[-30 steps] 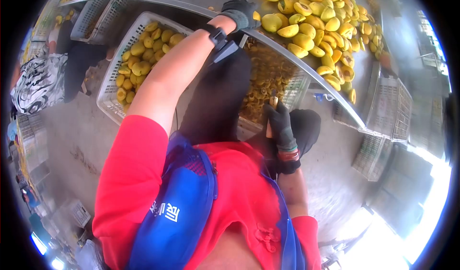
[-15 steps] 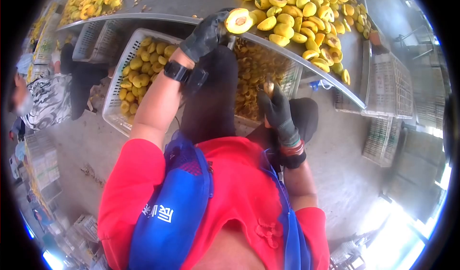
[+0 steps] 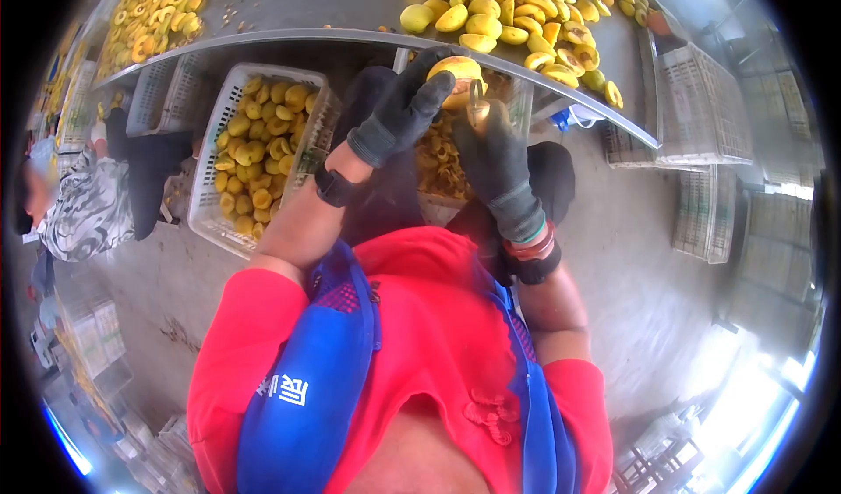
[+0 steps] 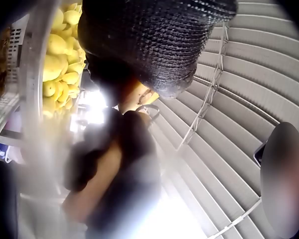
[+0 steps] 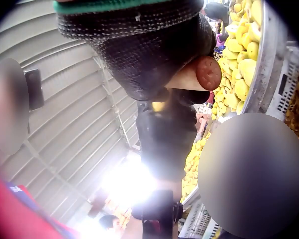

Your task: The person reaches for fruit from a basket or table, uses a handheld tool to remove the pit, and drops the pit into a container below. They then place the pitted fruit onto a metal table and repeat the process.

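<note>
A yellow peach half with its cut face showing is gripped by my gloved left hand, just in front of the metal table edge. My gloved right hand holds a pitting tool by its wooden handle; its thin looped metal blade is right at the fruit. Both hands are close together in the head view, above a crate of brownish scraps. In the left wrist view, the left glove hides most of the peach.
A metal table bears a pile of peach halves and another pile at left. A white crate of peach halves stands left of my legs. Stacked crates stand at right. Another person sits at far left.
My left hand has drawn back from the table's pile with a peach half and brought it toward the right hand. The right hand has risen with the tool to meet it.
</note>
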`<state>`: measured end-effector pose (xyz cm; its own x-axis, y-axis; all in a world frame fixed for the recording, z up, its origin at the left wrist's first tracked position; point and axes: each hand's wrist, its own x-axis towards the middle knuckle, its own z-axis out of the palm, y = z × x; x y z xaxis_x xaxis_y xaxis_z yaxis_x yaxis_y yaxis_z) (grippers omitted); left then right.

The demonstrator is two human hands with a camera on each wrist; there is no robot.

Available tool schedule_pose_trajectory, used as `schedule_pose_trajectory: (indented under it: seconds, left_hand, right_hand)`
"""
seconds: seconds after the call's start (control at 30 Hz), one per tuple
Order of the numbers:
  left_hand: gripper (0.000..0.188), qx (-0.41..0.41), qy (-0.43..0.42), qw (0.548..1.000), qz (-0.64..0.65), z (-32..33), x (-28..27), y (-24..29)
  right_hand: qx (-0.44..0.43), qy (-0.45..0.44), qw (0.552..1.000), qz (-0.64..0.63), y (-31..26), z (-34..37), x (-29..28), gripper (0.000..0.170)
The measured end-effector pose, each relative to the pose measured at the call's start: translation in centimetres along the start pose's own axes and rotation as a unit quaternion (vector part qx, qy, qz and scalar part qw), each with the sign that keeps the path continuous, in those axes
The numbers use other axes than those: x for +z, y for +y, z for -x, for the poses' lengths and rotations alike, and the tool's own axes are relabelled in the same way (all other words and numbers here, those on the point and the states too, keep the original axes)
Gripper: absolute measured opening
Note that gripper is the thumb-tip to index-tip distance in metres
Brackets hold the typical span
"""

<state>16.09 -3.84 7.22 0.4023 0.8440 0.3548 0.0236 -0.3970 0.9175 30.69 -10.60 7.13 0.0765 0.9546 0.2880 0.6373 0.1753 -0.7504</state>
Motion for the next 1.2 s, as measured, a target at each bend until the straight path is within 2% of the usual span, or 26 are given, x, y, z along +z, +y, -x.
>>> schedule_pose_trajectory:
  seconds: [0.1,0.13,0.2,0.3,0.4,0.5,0.6,0.7,0.8,0.9,1.0,1.1,1.2]
  left_hand:
    - [0.036,0.035,0.019,0.998,-0.043,0.1,0.8,0.3]
    - [0.035,0.048,0.030,0.996,-0.063,0.1,1.1,0.7]
    - [0.034,0.060,0.051,0.993,-0.088,0.1,1.7,0.9]
    - [0.034,0.055,0.079,0.990,-0.106,0.1,2.4,0.9]
    - [0.035,0.053,0.106,0.983,-0.142,0.4,3.0,0.8]
    - [0.036,0.057,0.126,0.975,-0.173,0.7,3.4,0.3]
    - [0.036,0.047,0.131,0.974,-0.176,0.8,3.7,0.5]
    - [0.036,0.062,0.151,0.965,-0.205,1.1,4.0,-0.4]
    - [0.036,0.064,0.146,0.964,-0.212,1.2,4.2,-1.3]
    - [0.036,0.064,0.116,0.968,-0.211,1.1,3.9,-2.7]
    - [0.036,0.032,0.097,0.985,-0.137,1.0,3.6,-2.2]
    - [0.035,0.045,0.099,0.989,-0.102,1.1,3.4,-0.2]
    - [0.036,0.008,0.080,0.996,-0.045,1.0,2.8,1.2]
  right_hand:
    - [-0.079,0.010,0.995,0.060,-0.8,0.3,-0.6,0.022]
    - [0.006,-0.028,0.999,-0.025,-1.4,0.3,-1.1,0.022]
    - [0.176,-0.102,0.960,-0.191,-3.4,0.1,-2.4,0.021]
    - [0.151,-0.060,0.969,-0.185,-2.1,0.6,-1.3,0.021]
    - [0.126,-0.035,0.985,-0.111,-1.1,0.7,-0.6,0.020]
    - [0.191,-0.078,0.958,-0.201,-1.9,0.7,-1.3,0.017]
    - [0.089,-0.027,0.990,-0.104,0.1,1.0,0.2,0.015]
    - [0.113,-0.046,0.988,-0.097,0.4,1.1,0.2,0.013]
    - [0.239,-0.121,0.928,-0.259,-1.1,0.9,-1.2,0.011]
    - [0.246,-0.125,0.931,-0.238,-1.5,0.8,-1.4,0.010]
    - [0.179,-0.114,0.949,-0.234,-0.2,0.9,-1.0,0.010]
    - [0.196,-0.077,0.920,-0.330,-1.1,0.7,-1.5,0.011]
    - [0.114,-0.030,0.922,-0.370,0.1,0.7,-1.0,0.013]
